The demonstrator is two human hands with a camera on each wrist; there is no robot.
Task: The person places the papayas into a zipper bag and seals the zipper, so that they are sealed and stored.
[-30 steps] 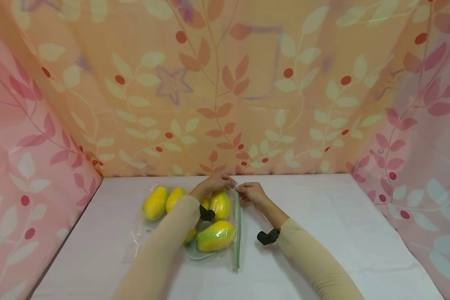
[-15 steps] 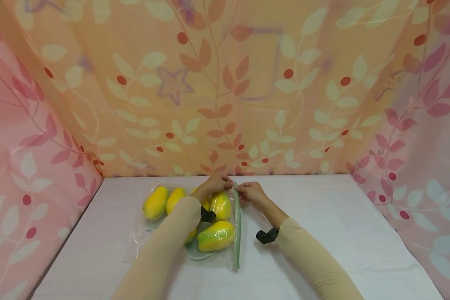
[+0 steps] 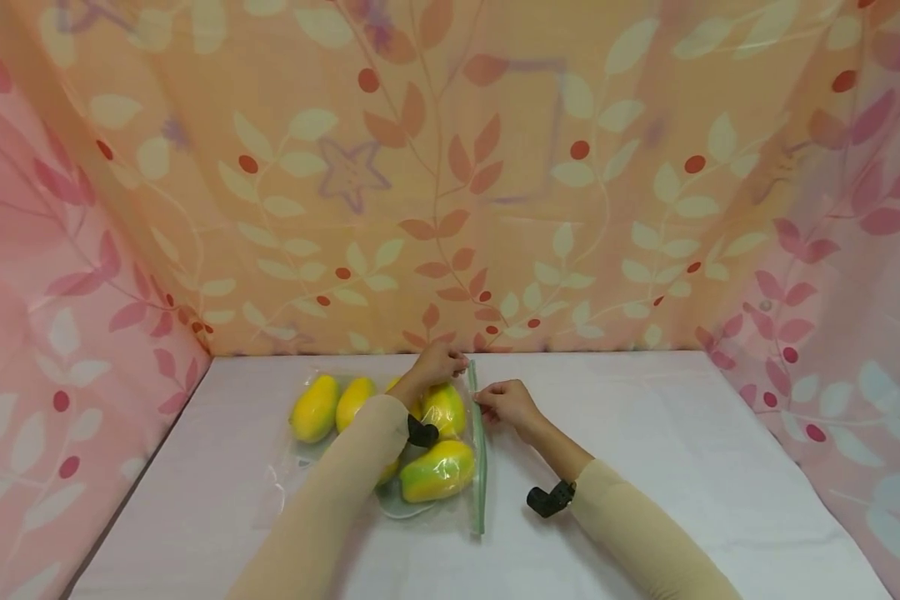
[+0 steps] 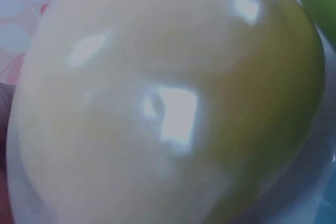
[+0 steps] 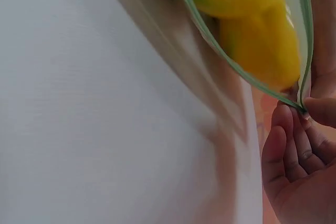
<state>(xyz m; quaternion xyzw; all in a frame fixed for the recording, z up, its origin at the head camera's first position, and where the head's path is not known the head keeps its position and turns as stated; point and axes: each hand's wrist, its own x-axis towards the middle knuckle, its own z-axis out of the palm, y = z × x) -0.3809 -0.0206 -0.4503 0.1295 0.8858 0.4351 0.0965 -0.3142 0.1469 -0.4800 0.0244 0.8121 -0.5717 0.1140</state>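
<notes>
A clear zip bag [image 3: 288, 483] with a green zip strip [image 3: 481, 492] lies flat on the table, its mouth toward the right. Several yellow-green papayas [image 3: 438, 472] fill it. My right hand [image 3: 512, 406] pinches the strip between thumb and fingers near its far end; in the right wrist view the two green zip edges [image 5: 247, 77] spread apart and meet at those fingertips. At the bag's far corner, my left hand [image 3: 437, 364] holds the edge with bent fingers. One papaya [image 4: 173, 98] under shiny plastic fills the left wrist view. My left forearm hides part of the bag.
A white cloth covers the table [image 3: 645, 433]. Behind it hangs an orange leaf-patterned curtain [image 3: 525, 250], with pink patterned curtains at both sides. A pale rounded edge [image 3: 405, 510] shows under the nearest papaya. Black wrist cameras sit on both wrists.
My right hand has slid a short way along the zip strip toward me, away from the far corner. The left hand stays at that corner. The head view has shifted slightly.
</notes>
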